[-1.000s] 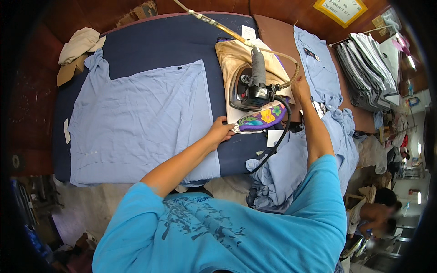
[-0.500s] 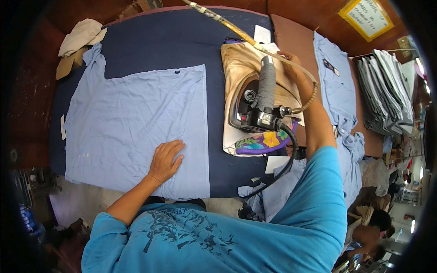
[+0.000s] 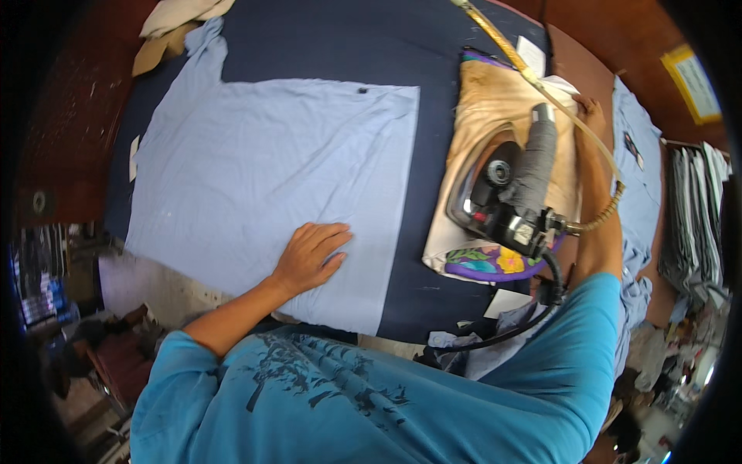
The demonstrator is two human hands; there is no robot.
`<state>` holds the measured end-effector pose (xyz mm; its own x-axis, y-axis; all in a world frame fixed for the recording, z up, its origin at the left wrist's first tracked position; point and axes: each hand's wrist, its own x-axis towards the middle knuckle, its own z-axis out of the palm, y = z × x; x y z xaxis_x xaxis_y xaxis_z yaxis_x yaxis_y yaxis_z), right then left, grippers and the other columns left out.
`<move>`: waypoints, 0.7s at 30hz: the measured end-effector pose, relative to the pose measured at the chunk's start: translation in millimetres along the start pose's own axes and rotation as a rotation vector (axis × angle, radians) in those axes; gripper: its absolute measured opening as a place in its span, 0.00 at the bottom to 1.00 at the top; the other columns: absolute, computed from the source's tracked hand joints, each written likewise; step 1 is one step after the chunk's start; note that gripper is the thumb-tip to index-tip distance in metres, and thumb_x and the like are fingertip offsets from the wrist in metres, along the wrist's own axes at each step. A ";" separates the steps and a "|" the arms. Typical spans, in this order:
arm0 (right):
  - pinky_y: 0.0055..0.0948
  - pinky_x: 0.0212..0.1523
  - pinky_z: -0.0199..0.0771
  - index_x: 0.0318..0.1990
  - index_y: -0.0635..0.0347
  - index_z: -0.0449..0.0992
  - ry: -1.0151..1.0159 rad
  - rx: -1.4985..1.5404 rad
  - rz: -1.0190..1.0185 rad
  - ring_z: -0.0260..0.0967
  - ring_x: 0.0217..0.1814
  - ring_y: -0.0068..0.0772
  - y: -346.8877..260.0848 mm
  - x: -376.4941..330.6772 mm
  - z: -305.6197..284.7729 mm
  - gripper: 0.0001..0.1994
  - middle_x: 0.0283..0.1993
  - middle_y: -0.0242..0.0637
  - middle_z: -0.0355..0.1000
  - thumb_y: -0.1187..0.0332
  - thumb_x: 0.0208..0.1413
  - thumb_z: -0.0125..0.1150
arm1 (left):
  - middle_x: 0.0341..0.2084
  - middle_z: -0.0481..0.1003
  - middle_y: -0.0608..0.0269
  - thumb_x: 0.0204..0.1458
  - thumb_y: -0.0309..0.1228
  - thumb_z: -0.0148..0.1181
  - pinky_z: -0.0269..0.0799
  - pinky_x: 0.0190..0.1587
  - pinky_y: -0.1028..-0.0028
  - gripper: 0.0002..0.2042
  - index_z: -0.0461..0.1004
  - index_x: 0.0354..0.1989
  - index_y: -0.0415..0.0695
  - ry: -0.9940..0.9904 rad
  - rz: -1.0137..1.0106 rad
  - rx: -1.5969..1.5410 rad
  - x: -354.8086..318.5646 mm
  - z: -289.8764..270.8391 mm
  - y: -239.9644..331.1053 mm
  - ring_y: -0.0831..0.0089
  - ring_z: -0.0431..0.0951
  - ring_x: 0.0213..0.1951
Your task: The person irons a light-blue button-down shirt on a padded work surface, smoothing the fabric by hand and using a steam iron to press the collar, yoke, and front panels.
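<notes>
Resting my left hand point(image 3: 311, 257), loosely spread, on blue cloth point(image 3: 255, 162) — likely light, limp, best pinched by its right edge point(image 3: 398, 185); what my right hand point(image 3: 591, 114) holds I cannot tell.

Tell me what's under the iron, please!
The iron sits on a cream cloth; a purple-edged flowery piece shows at the near end. The spot directly beneath the iron is covered, so I can't see it.

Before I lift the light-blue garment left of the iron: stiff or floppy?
The light-blue garment is probably floppy: loose wrinkles run across it. Lifted by one edge, it would likely sag, being thin-looking cloth spread wide. Pushed sideways, it may bunch up by the left hand, which lies on it.
</notes>
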<state>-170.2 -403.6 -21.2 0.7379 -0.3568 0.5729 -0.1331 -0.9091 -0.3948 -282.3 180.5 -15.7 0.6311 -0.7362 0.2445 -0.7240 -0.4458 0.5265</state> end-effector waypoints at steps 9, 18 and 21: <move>0.25 0.57 0.59 0.58 0.64 0.65 -0.019 0.220 0.173 0.62 0.58 0.30 45.7 1.7 -138.4 0.19 0.56 0.41 0.67 0.69 0.59 0.50 | 0.48 0.71 0.60 0.45 0.29 0.60 0.62 0.49 0.66 0.17 0.71 0.46 0.43 0.034 0.040 -0.086 -3.0 5.6 -7.5 0.65 0.71 0.46; 0.25 0.43 0.70 0.49 0.58 0.73 -0.490 0.333 -0.317 0.69 0.43 0.27 -314.3 -46.4 -152.6 0.15 0.45 0.38 0.73 0.76 0.51 0.58 | 0.53 0.66 0.57 0.47 0.39 0.58 0.50 0.55 0.58 0.26 0.64 0.56 0.44 0.150 -0.345 0.105 -47.7 -11.0 -2.9 0.63 0.65 0.52; 0.30 0.42 0.72 0.48 0.59 0.72 -1.081 0.226 -0.327 0.71 0.42 0.34 -404.2 -97.0 -109.9 0.14 0.46 0.42 0.73 0.72 0.52 0.57 | 0.42 0.73 0.59 0.46 0.40 0.60 0.55 0.52 0.61 0.31 0.61 0.59 0.45 -0.080 -0.265 -0.063 -64.0 -17.3 20.8 0.63 0.71 0.43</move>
<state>-260.7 -25.2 161.8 0.9115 0.3590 -0.2005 0.2102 -0.8259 -0.5232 -332.9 227.1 -6.2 0.7704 -0.6370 0.0279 -0.5163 -0.5977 0.6133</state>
